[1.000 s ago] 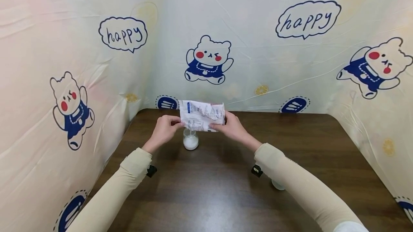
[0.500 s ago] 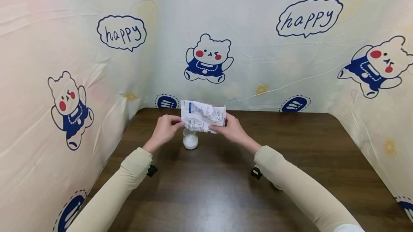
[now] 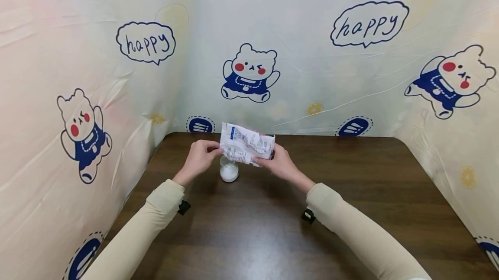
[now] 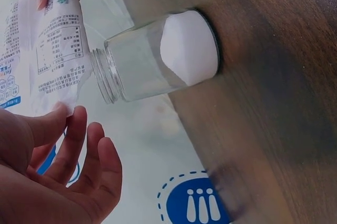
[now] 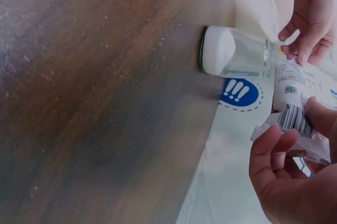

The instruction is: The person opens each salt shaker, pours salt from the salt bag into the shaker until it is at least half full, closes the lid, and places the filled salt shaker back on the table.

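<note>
A white printed plastic bag (image 3: 249, 143) is held sideways above a glass jar (image 4: 142, 58), its left end lower edge close to the jar's mouth. White powder or fine grains (image 4: 190, 48) fill roughly the lower part of the jar, heaped at a slant. My left hand (image 3: 200, 159) pinches the bag's left corner between thumb and forefinger, the other fingers loosely bent. At the other end my right hand (image 3: 278, 161) grips the bag, thumb on the near face. Whether grains are falling from the bag cannot be seen.
The jar stands on a dark brown wooden table (image 3: 249, 228). Small white specks (image 5: 162, 45) are scattered over the tabletop in the right wrist view. A pale cloth with bear prints (image 3: 249, 72) hangs behind and at both sides.
The bag has tilted, its right end dropping a little and its left end shifting slightly right. My right hand has lowered slightly. The left hand stays nearly still; the jar has not moved.
</note>
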Tool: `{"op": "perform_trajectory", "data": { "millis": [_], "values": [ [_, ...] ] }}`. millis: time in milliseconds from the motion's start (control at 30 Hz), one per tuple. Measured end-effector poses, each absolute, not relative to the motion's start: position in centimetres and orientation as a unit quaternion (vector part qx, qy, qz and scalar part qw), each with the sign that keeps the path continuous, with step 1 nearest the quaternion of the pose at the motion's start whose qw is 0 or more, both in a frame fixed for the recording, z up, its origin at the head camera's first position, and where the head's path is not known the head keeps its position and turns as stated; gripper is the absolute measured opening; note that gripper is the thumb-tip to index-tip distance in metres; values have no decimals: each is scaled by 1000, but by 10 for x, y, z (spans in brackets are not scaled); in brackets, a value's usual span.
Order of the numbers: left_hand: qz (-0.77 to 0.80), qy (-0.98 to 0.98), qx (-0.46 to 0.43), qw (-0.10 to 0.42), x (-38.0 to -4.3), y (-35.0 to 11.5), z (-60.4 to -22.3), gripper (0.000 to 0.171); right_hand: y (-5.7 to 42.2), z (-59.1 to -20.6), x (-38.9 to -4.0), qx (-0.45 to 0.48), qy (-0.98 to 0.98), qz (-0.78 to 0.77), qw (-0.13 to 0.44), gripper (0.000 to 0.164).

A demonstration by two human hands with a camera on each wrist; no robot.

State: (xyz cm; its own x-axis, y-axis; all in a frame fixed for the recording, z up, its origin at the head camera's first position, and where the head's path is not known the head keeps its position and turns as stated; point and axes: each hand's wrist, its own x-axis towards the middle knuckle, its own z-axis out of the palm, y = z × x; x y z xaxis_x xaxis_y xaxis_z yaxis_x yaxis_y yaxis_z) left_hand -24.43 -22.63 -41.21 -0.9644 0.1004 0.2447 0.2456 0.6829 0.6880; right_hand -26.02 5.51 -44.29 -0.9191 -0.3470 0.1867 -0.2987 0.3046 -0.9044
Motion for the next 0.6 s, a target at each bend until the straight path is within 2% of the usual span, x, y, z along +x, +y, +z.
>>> {"op": "perform_trajectory", "data": {
  "millis": [367, 600],
  "values": [
    [-390, -908, -101, 114, -243, -222, -412, 17, 57, -448, -255, -182, 796, -576, 48, 62],
    [-392, -905, -100, 129, -242, -219, -415, 17, 61, -455, -250, -173, 788, -586, 72, 59]
  ]
}}
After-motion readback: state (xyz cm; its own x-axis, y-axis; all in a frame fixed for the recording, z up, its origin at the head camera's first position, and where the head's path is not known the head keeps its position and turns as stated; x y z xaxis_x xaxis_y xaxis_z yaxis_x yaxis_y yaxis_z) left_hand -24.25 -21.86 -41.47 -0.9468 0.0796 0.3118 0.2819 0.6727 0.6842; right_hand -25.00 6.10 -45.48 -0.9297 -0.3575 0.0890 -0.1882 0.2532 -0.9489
